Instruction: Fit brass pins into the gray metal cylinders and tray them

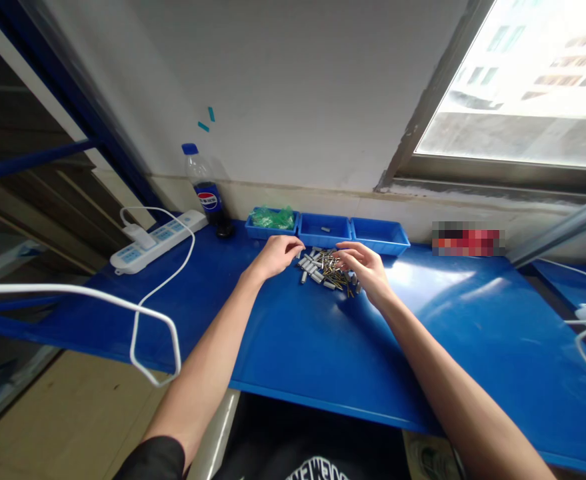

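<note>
A pile of short grey metal cylinders (317, 275) and thin brass-coloured pins or screws (337, 279) lies on the blue table. At the pile's left edge, my left hand (277, 257) is closed in a pinch, with a small grey cylinder (299, 254) at the fingertips. My right hand (367, 268) reaches over the right side of the pile, its fingers apart and curved, partly covering the pieces below. Behind the pile stand three blue trays: the left tray (259, 233) has green plastic film (275, 217) in it, the middle tray (317, 239) one grey cylinder (325, 229).
The right tray (380, 235) stands beside the others by the wall. A cola bottle (207, 197) and a white power strip (160, 241) are at the back left. A white cable (137, 307) loops across the left side. A blurred red object (467, 239) sits back right.
</note>
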A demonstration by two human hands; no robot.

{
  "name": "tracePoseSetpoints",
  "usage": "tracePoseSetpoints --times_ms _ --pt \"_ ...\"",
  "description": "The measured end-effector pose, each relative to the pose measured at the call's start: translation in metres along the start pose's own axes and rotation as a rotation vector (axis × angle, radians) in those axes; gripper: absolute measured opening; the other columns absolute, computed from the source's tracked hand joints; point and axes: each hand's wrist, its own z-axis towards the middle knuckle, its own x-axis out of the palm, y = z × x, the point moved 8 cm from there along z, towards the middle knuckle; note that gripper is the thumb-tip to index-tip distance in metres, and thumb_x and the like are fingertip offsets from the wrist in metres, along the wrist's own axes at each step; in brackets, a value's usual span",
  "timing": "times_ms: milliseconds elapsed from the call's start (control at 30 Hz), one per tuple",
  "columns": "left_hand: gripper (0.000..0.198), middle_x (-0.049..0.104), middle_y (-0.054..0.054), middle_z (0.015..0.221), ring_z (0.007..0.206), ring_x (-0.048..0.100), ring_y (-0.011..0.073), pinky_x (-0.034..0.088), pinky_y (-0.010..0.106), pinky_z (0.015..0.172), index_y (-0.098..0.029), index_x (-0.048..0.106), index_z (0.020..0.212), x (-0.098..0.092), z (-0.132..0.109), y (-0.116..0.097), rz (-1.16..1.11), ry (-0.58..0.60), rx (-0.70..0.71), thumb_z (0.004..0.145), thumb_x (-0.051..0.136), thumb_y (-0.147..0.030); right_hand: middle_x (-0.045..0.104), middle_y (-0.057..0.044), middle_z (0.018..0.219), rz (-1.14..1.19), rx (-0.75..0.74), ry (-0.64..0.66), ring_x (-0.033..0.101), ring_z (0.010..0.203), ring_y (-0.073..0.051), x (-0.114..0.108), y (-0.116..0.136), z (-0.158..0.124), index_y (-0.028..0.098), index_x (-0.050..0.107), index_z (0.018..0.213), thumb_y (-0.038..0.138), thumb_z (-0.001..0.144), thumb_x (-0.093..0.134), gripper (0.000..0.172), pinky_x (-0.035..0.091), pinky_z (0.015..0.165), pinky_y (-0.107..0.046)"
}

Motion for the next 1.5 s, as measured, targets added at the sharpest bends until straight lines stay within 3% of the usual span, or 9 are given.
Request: tracePoseSetpoints --times_ms 200,333,700,833,933,1000,1100,1300,1500 --pt "0.035 0.079 0.009 0.084 0.079 0.076 0.0229 0.062 0.034 0.077 -0.014 0.075 0.091 0.017 0.001 -0.017 -0.523 -0.002 -0.088 0.079 0.082 -0.046 0.079 -0.005 0.09 -0.04 -0.004 0.028 0.071 0.078 -0.022 0.008 0.006 -0.004 0.024 0.073 0.111 0.053 0.087 0.075 0.038 0.057 0.08 -0.037" --pt "0.039 0.08 0.011 0.092 0.085 0.078 0.0238 0.063 0.035 0.082 -0.012 0.075 0.09 0.026 0.001 -0.019 -0.628 0.032 -0.111 0.07 0.09 -0.042 0.079 -0.006 0.089 0.041 0.041 0.062 0.073 0.081 -0.024 0.016 0.006 -0.006 0.024 0.073 0.11 0.055 0.082 0.081 0.043 0.058 0.083 -0.04" --pt "0.035 0.079 0.012 0.097 0.089 0.077 0.0233 0.062 0.033 0.082 -0.012 0.074 0.088 0.039 -0.003 -0.024 -0.594 0.14 -0.081 0.071 0.089 -0.039 0.078 -0.005 0.085 0.113 0.117 0.11 0.069 0.073 -0.019 0.018 -0.004 -0.007 0.02 0.077 0.105 0.049 0.076 0.086 0.042 0.055 0.077 -0.035" --pt "0.03 0.079 0.009 0.089 0.078 0.075 0.0197 0.061 0.029 0.074 -0.015 0.075 0.089 0.029 -0.004 -0.025 -0.393 0.158 -0.043 0.077 0.083 -0.041 0.078 -0.006 0.082 0.079 0.097 0.055 0.07 0.077 -0.021 0.014 -0.003 -0.005 0.019 0.077 0.102 0.048 0.076 0.086 0.039 0.057 0.08 -0.037" --pt "0.028 0.075 0.004 0.073 0.065 0.069 0.0167 0.054 0.024 0.06 -0.018 0.075 0.083 0.013 -0.006 -0.023 -0.136 0.166 -0.004 0.077 0.081 -0.045 0.078 -0.01 0.118 0.125 0.013 0.016 0.072 0.109 -0.028 0.012 0.004 -0.002 0.025 0.074 0.119 0.046 0.076 0.086 0.05 0.056 0.099 -0.043" --pt "0.031 0.073 0.003 0.069 0.062 0.066 0.0162 0.05 0.023 0.056 -0.018 0.075 0.078 0.009 -0.008 -0.021 -0.04 0.213 0.008 0.069 0.087 -0.045 0.064 -0.008 0.146 0.174 -0.031 0.033 0.062 0.132 -0.03 0.013 0.008 -0.002 0.031 0.065 0.137 0.043 0.077 0.086 0.065 0.051 0.11 -0.045" --pt "0.028 0.071 0.001 0.067 0.061 0.065 0.0161 0.047 0.023 0.054 -0.019 0.072 0.073 0.012 -0.012 -0.017 0.014 0.292 -0.001 0.062 0.088 -0.038 0.053 -0.006 0.158 0.199 -0.038 0.07 0.054 0.142 -0.029 0.015 0.009 -0.002 0.036 0.054 0.149 0.039 0.079 0.084 0.077 0.047 0.115 -0.046" --pt "0.013 0.071 0.0 0.065 0.058 0.065 0.0155 0.046 0.021 0.052 -0.02 0.071 0.07 0.018 -0.013 -0.006 0.069 0.332 -0.047 0.059 0.073 -0.014 0.062 -0.007 0.149 0.156 -0.028 0.071 0.063 0.129 -0.027 0.013 0.005 -0.003 0.033 0.062 0.139 0.035 0.08 0.082 0.062 0.05 0.111 -0.044" --pt "0.014 0.075 0.003 0.074 0.069 0.071 0.0173 0.056 0.024 0.065 -0.018 0.073 0.079 0.008 -0.013 -0.007 -0.092 0.339 -0.067 0.066 0.076 -0.022 0.075 -0.007 0.125 0.128 -0.011 0.059 0.072 0.106 -0.023 0.012 0.002 -0.002 0.028 0.067 0.128 0.038 0.082 0.079 0.049 0.055 0.098 -0.04"
